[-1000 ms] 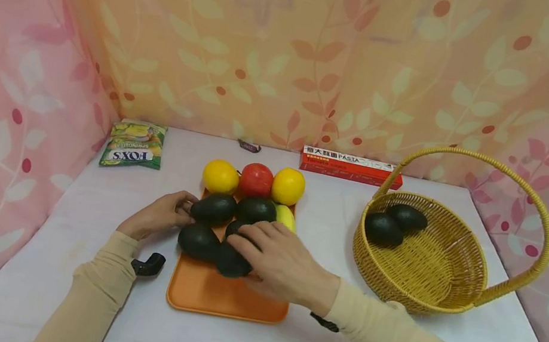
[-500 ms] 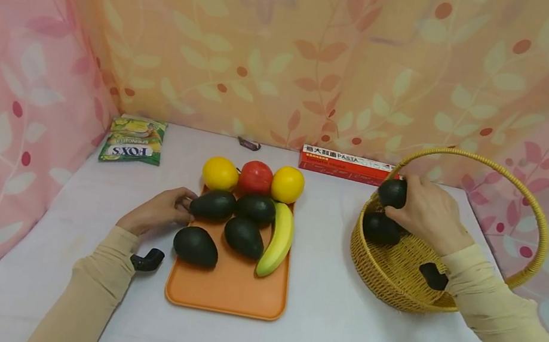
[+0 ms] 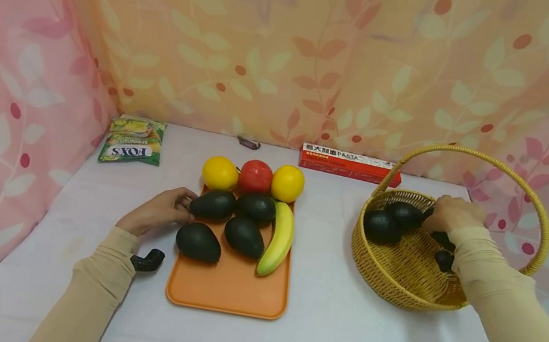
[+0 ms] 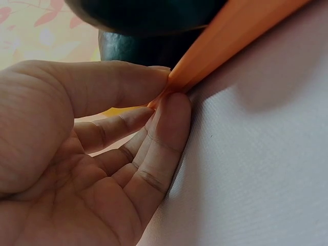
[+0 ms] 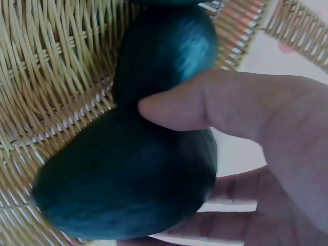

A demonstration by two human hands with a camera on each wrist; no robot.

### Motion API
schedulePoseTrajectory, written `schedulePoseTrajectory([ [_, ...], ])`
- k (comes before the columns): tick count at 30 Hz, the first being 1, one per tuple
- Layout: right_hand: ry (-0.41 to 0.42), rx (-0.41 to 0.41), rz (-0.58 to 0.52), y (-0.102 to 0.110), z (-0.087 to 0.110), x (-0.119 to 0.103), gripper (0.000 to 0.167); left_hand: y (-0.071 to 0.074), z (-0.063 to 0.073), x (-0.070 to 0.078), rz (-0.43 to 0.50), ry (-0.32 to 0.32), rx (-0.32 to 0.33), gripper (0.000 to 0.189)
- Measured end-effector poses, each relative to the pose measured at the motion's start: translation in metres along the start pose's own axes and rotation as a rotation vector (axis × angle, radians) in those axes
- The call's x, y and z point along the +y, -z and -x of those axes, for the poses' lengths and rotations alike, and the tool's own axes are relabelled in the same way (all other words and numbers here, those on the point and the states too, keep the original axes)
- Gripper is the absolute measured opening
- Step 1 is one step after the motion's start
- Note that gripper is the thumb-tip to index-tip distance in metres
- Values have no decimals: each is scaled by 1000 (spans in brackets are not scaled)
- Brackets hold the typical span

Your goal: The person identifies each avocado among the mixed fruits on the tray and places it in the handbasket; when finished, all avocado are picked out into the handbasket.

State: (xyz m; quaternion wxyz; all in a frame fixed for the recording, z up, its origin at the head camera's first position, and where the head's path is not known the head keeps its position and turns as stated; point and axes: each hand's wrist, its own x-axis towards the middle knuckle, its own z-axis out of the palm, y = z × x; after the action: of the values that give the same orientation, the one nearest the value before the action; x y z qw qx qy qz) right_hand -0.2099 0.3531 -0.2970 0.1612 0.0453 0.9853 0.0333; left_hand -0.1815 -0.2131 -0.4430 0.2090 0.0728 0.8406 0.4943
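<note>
My left hand (image 3: 158, 213) pinches the left rim of the orange tray (image 3: 226, 296) between thumb and fingers, as the left wrist view shows close up. Several dark green avocados (image 3: 199, 242) lie on this tray beside a yellow banana (image 3: 278, 241). My right hand (image 3: 455, 215) is inside the far right part of the wicker basket (image 3: 372, 272). It grips an avocado (image 5: 128, 179), thumb on top and fingers behind. That avocado touches or nearly touches another avocado (image 5: 169, 48) in the basket. Two avocados rest at the basket's left side in the head view.
At the tray's far end sit a yellow lemon-like fruit (image 3: 220, 173), a red apple-like fruit (image 3: 256, 177) and another yellow fruit (image 3: 287, 183). A green FOX'S packet (image 3: 133, 141) and a red pasta box (image 3: 343, 165) lie farther back. The basket's tall handle (image 3: 503, 170) arches over it.
My right hand has carried an avocado from the tray across to the basket and lowered it inside, toward the right. My left hand stays at the tray's left edge.
</note>
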Motion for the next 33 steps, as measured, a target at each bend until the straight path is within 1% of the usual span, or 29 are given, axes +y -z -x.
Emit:
schedulePoseTrajectory([
  [4, -32, -44, -13, -5, -9, 0, 37, 0, 2, 0, 7, -6, 1, 54],
  [7, -44, -47, -25, -11, -15, 0, 31, 0, 3, 1, 11, -5, 0, 55],
  [9, -39, -42, -35, -15, -18, 0, 30, -1, 3, 1, 9, -3, 0, 55],
  [12, -32, -46, -52, -20, -19, 2, 31, -1, 2, 1, 1, 3, 5, 54],
  [16, -36, -56, -65, -22, -19, 3, 37, 0, 1, 2, -6, 1, 3, 55],
  [18, -44, -54, -59, -21, -18, 2, 40, 0, 1, 3, -9, 2, -2, 56],
  [22, -4, -15, -16, -13, -12, -5, 47, 0, 1, 2, -12, 18, 1, 56],
  [25, 48, 38, 13, -3, -1, -20, 34, 0, 0, 1, -15, 14, 3, 55],
  [27, 69, 80, 16, 3, 11, -38, 25, 0, 0, 0, -11, 12, 7, 54],
  [29, 99, 148, 23, 5, 26, -61, 23, 1, 0, 0, -12, 4, 5, 54],
  [31, 151, 285, 17, 3, 43, -87, 22, 1, 0, 0, -9, 2, 5, 54],
  [33, 244, 460, 24, -4, 58, -115, 21, 1, 0, 0, -11, -1, 2, 55],
])
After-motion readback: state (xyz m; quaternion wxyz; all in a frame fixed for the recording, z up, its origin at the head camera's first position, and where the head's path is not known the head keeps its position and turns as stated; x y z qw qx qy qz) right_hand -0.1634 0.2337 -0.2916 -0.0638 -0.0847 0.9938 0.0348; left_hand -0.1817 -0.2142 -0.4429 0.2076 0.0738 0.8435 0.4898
